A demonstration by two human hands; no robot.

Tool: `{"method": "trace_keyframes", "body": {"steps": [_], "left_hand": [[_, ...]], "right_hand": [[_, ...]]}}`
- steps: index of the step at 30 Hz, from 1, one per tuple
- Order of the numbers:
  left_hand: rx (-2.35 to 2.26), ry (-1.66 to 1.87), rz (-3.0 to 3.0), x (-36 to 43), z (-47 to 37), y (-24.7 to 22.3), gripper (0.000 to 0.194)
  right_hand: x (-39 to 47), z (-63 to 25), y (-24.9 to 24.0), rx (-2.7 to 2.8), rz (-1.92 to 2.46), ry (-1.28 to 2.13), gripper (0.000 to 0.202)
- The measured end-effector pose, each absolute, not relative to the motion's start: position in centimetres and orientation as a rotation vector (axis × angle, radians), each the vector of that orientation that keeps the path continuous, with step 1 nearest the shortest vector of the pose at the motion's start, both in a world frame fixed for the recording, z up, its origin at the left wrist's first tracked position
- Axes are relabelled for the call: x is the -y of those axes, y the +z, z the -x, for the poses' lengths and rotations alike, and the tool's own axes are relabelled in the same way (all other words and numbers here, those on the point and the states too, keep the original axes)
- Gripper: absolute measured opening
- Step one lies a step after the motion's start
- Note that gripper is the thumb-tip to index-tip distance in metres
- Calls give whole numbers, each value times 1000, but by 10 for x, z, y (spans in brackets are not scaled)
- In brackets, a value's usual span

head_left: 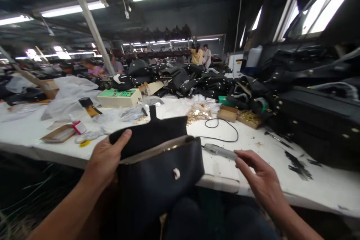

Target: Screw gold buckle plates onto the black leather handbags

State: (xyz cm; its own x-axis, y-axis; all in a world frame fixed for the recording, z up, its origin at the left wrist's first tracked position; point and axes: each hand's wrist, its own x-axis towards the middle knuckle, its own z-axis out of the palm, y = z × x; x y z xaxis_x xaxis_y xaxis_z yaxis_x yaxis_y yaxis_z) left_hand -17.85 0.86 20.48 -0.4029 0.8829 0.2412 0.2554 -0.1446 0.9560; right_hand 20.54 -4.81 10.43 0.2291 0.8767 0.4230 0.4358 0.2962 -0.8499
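Observation:
My left hand (108, 155) grips a black handbag (160, 172) at its left side, thumb over the raised flap (149, 135). The bag's mouth is open, showing a beige lining and a brass-toned zip. A small pale metal fitting (176, 173) sits on its front panel. Beyond the bag's right edge, a grey electric screwdriver (221, 151) lies on the white table, with a black cord near its far end. My right hand (260, 176) has thumb and fingertips closed at the tool's near end. The bag's lower part is dark and blurred.
On the table (317, 187) are a cardboard tray (59, 133), a cream control box (119, 97), small metal parts (199, 112) and a looped black cord (237, 135). Black bags (191, 78) are heaped behind; a large black bag (317, 120) stands right. Several people work farther back.

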Motion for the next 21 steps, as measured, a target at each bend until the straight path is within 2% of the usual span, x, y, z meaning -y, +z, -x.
{"method": "trace_keyframes", "body": {"steps": [3,7,10,13,17,21], "left_hand": [[-1523,1384,-1424,22,134,174,51],[-1287,1080,-1365,44,82,132,54],[-1185,936,-1265,53,55,113,54],[-1159,845,-1192,55,41,101,55],[-1150,754,-1142,52,35,88,52],[-1147,682,-1088,50,33,78,51]], "right_hand": [[55,-198,152,1553,1116,392,24],[55,-204,179,1780,1073,597,30],[51,-213,170,1879,1102,845,39],[49,-218,146,1867,1083,936,27],[49,-218,115,1857,1131,822,20],[49,-218,92,1837,1122,751,28]]}}
